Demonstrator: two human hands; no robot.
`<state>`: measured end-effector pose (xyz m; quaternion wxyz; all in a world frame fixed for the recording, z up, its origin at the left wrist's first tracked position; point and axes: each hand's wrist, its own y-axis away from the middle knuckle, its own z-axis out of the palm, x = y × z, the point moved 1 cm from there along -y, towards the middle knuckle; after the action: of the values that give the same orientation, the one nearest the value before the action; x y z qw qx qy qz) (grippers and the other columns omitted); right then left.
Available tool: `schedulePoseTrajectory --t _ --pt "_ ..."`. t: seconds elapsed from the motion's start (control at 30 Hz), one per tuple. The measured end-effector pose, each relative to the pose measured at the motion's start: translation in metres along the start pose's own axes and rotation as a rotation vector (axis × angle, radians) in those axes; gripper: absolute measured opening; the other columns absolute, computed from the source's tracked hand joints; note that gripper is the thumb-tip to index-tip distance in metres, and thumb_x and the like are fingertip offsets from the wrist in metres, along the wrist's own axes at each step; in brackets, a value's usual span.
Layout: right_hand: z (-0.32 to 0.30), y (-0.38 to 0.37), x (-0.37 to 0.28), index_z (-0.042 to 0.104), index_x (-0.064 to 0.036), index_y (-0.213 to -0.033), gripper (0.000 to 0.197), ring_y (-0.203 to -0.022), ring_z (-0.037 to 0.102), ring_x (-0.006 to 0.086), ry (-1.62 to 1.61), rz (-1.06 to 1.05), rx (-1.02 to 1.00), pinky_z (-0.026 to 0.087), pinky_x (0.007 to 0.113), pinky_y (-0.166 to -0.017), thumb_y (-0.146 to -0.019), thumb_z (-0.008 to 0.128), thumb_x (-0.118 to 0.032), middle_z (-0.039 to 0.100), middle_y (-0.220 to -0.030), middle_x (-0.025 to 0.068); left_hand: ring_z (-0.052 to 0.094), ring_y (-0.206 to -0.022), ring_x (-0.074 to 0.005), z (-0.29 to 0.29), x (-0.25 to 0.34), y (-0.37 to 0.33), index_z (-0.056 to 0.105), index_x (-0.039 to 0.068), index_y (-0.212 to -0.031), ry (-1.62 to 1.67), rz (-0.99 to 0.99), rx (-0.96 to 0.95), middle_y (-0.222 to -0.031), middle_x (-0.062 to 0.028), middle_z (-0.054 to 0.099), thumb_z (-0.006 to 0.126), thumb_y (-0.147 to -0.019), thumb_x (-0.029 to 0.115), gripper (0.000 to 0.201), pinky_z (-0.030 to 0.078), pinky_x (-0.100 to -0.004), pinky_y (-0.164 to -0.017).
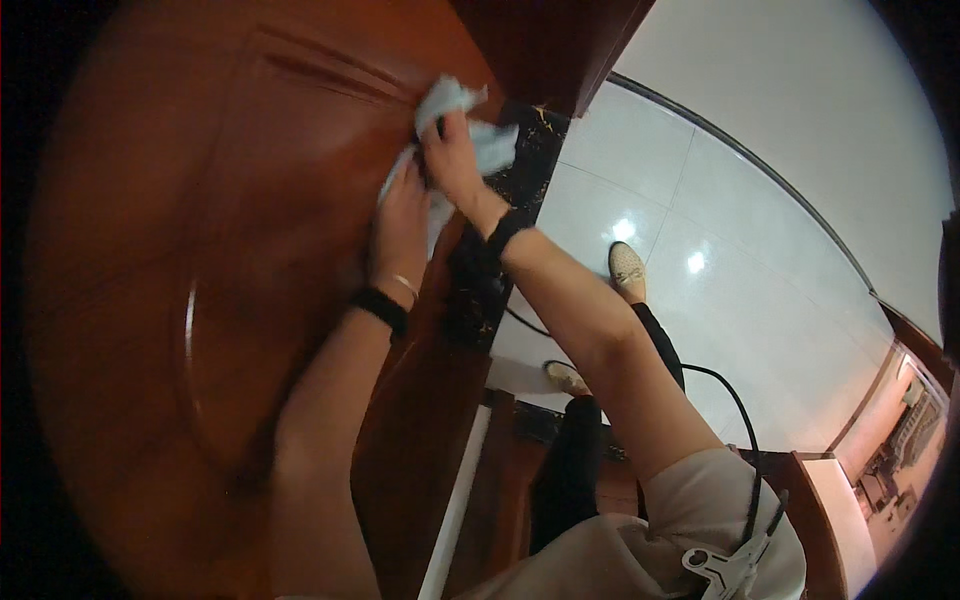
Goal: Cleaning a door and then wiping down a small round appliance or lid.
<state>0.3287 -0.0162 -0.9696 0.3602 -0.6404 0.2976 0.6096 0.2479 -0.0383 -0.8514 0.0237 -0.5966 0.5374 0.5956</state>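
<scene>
Right hand (455,165) grips the cloth (494,150), left hand (402,222) touches it, its hold too blurred to tell; it looks light, soft, floppy, best grabbed by a bunched fold!

Glossy white floor tiles (760,300) meet a pale wall (810,110) along dark trim (741,148).

No lettering, number or sign can be read here.
</scene>
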Motion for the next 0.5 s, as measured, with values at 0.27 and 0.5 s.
schedulePoseTrajectory --t 0.27,0.5 --pt "0.004 0.048 0.033 0.051 0.0017 -0.102 0.022 -0.093 0.050 0.0456 -0.017 0.266 -0.048 0.043 0.046 -0.081 -0.089 0.054 -0.015 0.055 -0.099 0.0246 0.030 -0.135 -0.0240 0.066 0.052 -0.014 0.045 0.011 -0.136 0.754 -0.213 0.193 -0.142 -0.0087 0.041 0.042 -0.095 0.019 0.042 0.018 -0.0338 -0.114" --pt "-0.050 0.215 -0.009 0.059 0.0007 -0.106 0.034 -0.095 0.061 0.0399 0.151 0.428 -0.688 0.049 0.043 -0.080 -0.080 0.063 -0.020 0.063 -0.098 0.0252 0.040 -0.129 -0.0288 0.041 0.061 0.126 0.042 0.000 -0.135 1.716 -0.415 0.106 -0.139 -0.0143 0.043 0.046 -0.088 -0.007 0.047 0.033 -0.0344 -0.109"
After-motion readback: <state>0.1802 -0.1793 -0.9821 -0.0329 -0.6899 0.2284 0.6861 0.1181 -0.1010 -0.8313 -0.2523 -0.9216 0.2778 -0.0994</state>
